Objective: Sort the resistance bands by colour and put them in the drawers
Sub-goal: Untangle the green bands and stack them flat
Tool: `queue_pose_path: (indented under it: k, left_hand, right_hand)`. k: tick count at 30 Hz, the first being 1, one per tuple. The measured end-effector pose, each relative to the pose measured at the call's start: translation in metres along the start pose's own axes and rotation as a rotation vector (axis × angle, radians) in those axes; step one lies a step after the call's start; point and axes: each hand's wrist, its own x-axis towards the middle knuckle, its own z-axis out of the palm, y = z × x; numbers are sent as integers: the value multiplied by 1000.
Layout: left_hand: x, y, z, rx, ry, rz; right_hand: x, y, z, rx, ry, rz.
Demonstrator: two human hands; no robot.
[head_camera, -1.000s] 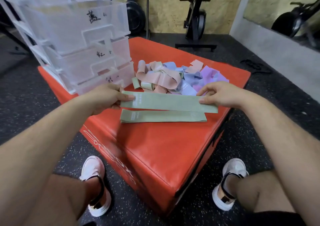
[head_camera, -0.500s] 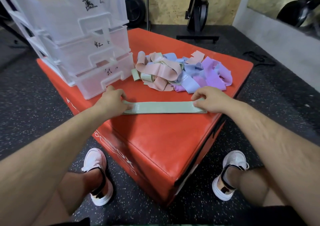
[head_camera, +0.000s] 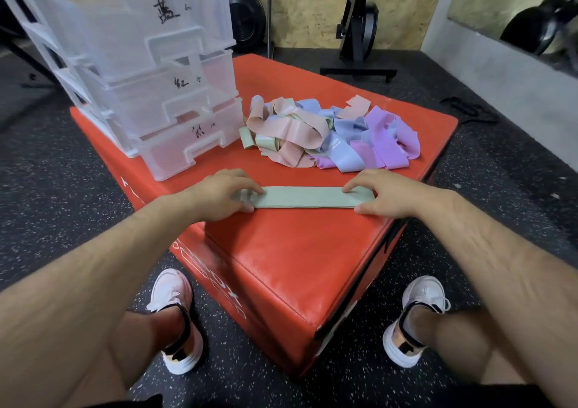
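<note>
Band on band: the green band [head_camera: 306,196] I held aloft a second ago now lies on its twin on the red box [head_camera: 297,251], so two greens are stacked for a drawer; my left hand [head_camera: 219,195] and right hand [head_camera: 384,195] press its ends, each grip flat, clasping nothing; three labelled drawers [head_camera: 175,144] stand left; mixed pile [head_camera: 328,138] behind, uncounted.
</note>
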Motion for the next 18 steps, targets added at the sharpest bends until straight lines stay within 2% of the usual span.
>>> queue_pose_path:
  k: [3,10,14,18]
  left_hand:
    - [3,6,-3,17,-18,-44]
    - [50,25,-20,-53,151,-26]
    - [88,42,-20,-145,241,-53]
    - [117,71,-12,-220,202,-37]
  right_hand:
    - [3,-11,-2,-56,67,-12]
    - [39,-46,-12,60,204,14]
    - [76,-52,-17,144,268,158]
    - [109,-56,-15,360,423,351]
